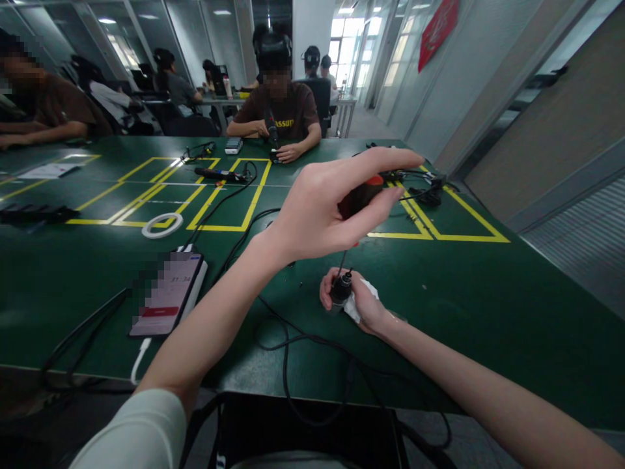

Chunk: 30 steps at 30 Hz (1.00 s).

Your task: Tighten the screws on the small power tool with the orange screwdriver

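At the centre of the frame the left hand (332, 208) is raised above the green tabletop (463, 306), fingers curled around a dark handle with an orange-red band (361, 194), index finger stretched out toward the right; a thin shaft runs down from it to a small black cylindrical part (340, 290). That part sits lower centre, pinched upright in the closed right hand (359, 303) together with a scrap of white tissue (359, 303), the hand resting on the tabletop. As I judge it, the main risk is the tip slipping off the small part: the handle is held high and at a slant, so a push off-axis could drive the shaft into the right fingers or tip the part over. The tissue may also let the part twist in the grip. A black cable (293, 339) loops just beside the right hand and over the near edge; a snag from either forearm could tug it. A phone (168, 293) lies at lower left, well apart, and a white ring (162, 225) sits farther up left.
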Available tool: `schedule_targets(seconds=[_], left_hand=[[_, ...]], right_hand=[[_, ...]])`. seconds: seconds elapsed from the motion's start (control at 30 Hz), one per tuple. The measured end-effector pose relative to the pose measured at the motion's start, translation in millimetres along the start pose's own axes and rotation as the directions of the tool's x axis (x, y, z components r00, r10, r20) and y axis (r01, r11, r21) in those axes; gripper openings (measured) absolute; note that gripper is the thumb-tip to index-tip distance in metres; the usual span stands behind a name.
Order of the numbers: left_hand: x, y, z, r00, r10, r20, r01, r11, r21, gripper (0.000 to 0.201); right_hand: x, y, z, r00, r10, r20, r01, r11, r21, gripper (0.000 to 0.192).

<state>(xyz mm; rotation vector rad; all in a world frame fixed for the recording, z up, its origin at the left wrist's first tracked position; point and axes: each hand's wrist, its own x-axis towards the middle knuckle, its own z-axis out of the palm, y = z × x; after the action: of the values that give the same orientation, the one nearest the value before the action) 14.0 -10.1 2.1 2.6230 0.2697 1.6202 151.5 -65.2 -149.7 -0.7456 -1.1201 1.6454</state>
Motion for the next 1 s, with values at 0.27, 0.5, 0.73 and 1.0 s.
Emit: schedule_targets(seconds=[0.27,0.5,0.73,1.0], left_hand=[[-0.7,0.4,2.6,0.999,-0.027,-0.023,0.028,0.997,0.071,0.026],[-3.2,0.7,-1.8,0.998,-0.059,0.027,0.057,0.996,0.074,0.025],[-2.4,-1.4,1.4,0.997,-0.072,-0.041,0.076,0.989,0.124,0.016],[-2.8,-4.3,7.9,0.997,-0.068,-0.033,0.07,0.996,0.062,0.018]], right_hand=[[1.5,2.7,-0.4,1.0,-0.012,-0.008,0.012,1.0,0.005,0.041],[1.6,3.7,-0.8,1.0,-0.007,0.002,0.007,1.0,0.023,0.041],[1.1,3.5,-2.4,1.0,-0.008,0.003,0.008,1.0,0.019,0.038],[0.0,2.2,-2.1,1.0,0.008,-0.003,-0.008,1.0,0.006,0.037]])
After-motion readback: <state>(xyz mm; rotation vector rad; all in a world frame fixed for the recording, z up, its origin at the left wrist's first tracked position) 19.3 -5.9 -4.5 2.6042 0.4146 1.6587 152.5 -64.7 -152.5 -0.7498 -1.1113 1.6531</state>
